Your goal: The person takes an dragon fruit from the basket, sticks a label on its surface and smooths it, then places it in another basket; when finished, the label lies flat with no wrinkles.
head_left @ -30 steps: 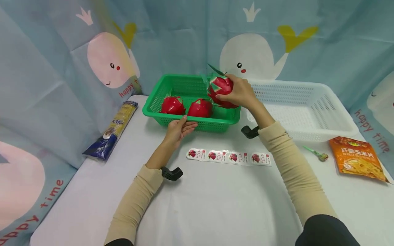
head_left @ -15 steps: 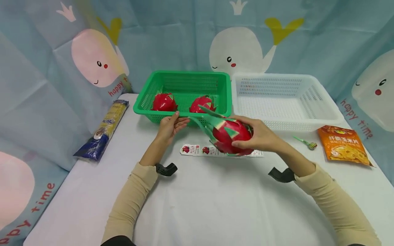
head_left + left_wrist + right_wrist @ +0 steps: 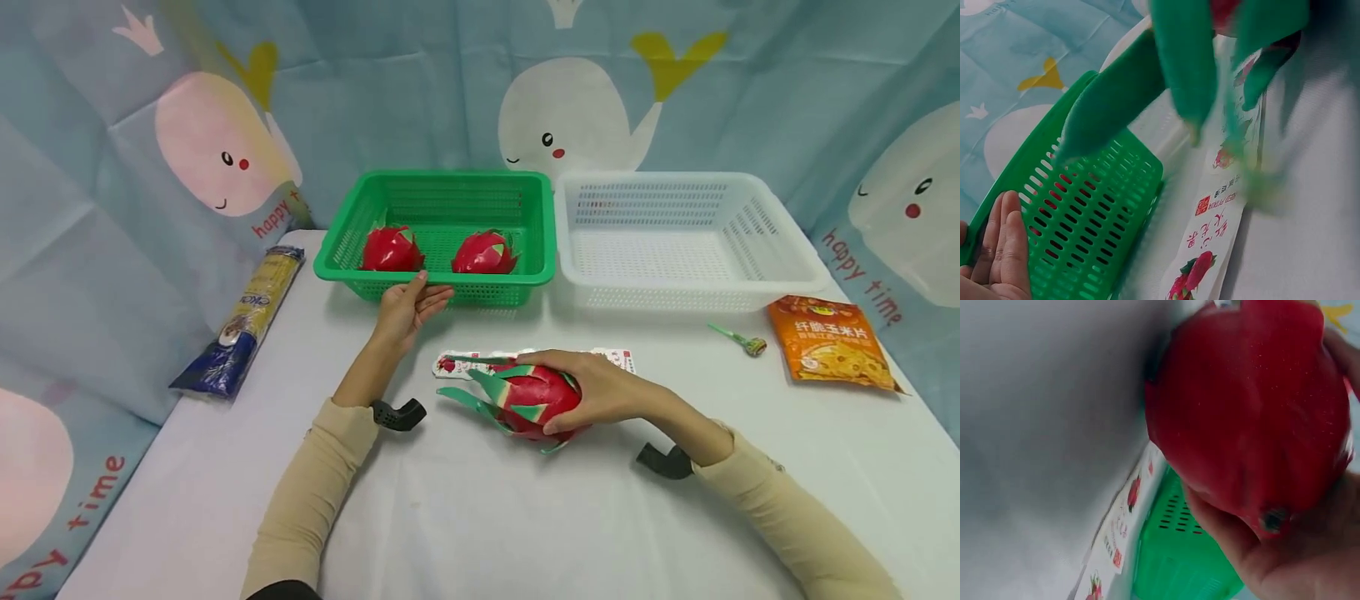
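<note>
My right hand (image 3: 600,387) grips a red dragon fruit (image 3: 536,398) with long green scales, low over the white table, its leafy end pointing left. The right wrist view shows its smooth stem end (image 3: 1247,419) with fingers and thumb around it. At the front rim of the green basket (image 3: 517,293), my left hand (image 3: 405,312) pinches the edge, thumb over the rim and straight fingers against the outer wall. Inside that basket lie two more dragon fruits, one on the left (image 3: 392,248) and one on the right (image 3: 483,252). The held fruit partly covers a strip of dragon fruit stickers (image 3: 618,359).
A white basket (image 3: 690,297) stands right beside the green one. To the right lie a lollipop (image 3: 752,344) and an orange snack bag (image 3: 836,343). A blue and yellow noodle pack (image 3: 240,325) lies at the left. A printed curtain (image 3: 420,100) hangs behind.
My right hand has lifted the dragon fruit out of the green basket and brought it forward and down to the table's middle. My left hand has stayed at the basket rim.
</note>
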The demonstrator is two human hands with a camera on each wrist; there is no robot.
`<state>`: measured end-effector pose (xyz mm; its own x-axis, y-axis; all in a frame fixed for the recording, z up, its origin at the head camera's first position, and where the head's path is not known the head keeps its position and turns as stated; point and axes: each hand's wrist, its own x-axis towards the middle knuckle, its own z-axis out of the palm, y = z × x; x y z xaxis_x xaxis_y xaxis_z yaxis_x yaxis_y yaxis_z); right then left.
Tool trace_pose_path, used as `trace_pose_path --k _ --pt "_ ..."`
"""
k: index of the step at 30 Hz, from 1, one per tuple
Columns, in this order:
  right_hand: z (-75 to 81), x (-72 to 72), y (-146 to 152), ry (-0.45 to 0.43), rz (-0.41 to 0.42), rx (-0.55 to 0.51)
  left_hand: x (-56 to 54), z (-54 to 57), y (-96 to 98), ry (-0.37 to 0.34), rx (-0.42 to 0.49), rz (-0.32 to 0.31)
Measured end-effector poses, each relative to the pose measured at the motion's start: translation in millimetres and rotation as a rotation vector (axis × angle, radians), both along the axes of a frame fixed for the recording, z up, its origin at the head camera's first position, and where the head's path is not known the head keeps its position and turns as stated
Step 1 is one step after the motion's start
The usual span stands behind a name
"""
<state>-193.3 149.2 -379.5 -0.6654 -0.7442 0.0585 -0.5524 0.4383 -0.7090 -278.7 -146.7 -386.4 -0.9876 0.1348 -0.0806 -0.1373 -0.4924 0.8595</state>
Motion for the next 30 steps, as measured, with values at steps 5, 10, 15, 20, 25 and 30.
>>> trace_pose_path --k 5,10,15,20,25,30 --pt "3.6 0.4 -8.2 0.012 0.075 0.071 -0.6 -3.4 1.9 0.011 -0.038 0.022" --pt "8.1 3.3 -12.5 0.042 0.085 0.097 -1.1 -3.9 3.2 0.020 -0.037 0.029" --pt "10.4 2.0 -12.6 0.046 0.098 0.093 0.4 -3.9 4.5 0.012 -0.045 0.034" --pt "10.9 -12.4 6.6 0.048 -0.025 -0.033 3.4 -4.0 6.0 -0.005 -0.044 0.023" --pt "3.0 -38.2 28.2 0.102 -0.296 -0.047 5.7 -1.0 3.9 0.015 -0.033 0.007" --pt "-14.7 -51.3 35.1 0.112 -0.329 0.118 7.3 -0.7 -0.4 0.008 -0.043 -0.017"
